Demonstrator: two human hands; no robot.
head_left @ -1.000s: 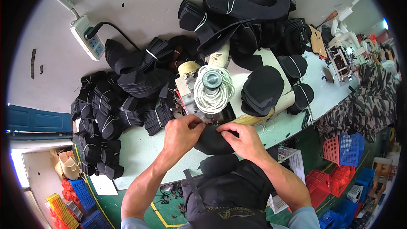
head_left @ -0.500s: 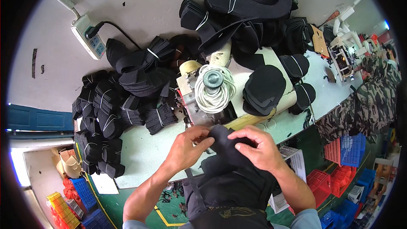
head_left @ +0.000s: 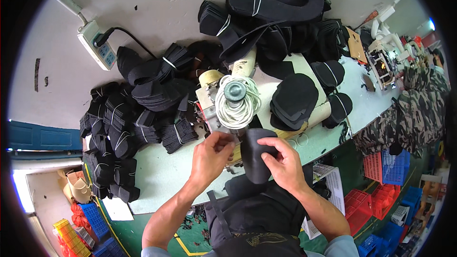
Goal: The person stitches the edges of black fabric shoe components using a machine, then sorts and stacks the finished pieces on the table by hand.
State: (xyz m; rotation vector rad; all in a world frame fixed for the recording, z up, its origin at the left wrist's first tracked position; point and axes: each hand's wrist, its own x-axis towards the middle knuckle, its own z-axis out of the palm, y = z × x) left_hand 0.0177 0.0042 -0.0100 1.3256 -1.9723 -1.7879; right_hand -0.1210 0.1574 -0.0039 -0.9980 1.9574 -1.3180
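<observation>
Between my hands stands a black oval fabric piece (head_left: 256, 159), its smooth face turned up. My right hand (head_left: 284, 163) pinches it by its right edge with thumb and fingers. To the left of the piece, my left hand (head_left: 213, 158) is apart from it, thumb and fingertips brought together; whatever they may hold is too small to make out. Just beyond is a pale table machine (head_left: 207, 100) with a coil of white bands (head_left: 238, 119) around its round knob. A stack of black oval pieces (head_left: 294, 97) lies on the machine's right side. Another black piece (head_left: 243, 186) is near my lap.
Banded bundles of black pieces (head_left: 116, 135) are piled along the table's left (head_left: 157, 181), with more (head_left: 281, 4) against the wall. A socket strip (head_left: 97, 45) hangs at upper left. Right, a person in camouflage (head_left: 404, 109) sits beyond plastic crates (head_left: 357, 207).
The black piece has come upright and flatter, its smooth face now showing. My left hand has let go of it and shifted slightly away; my right hand keeps its hold.
</observation>
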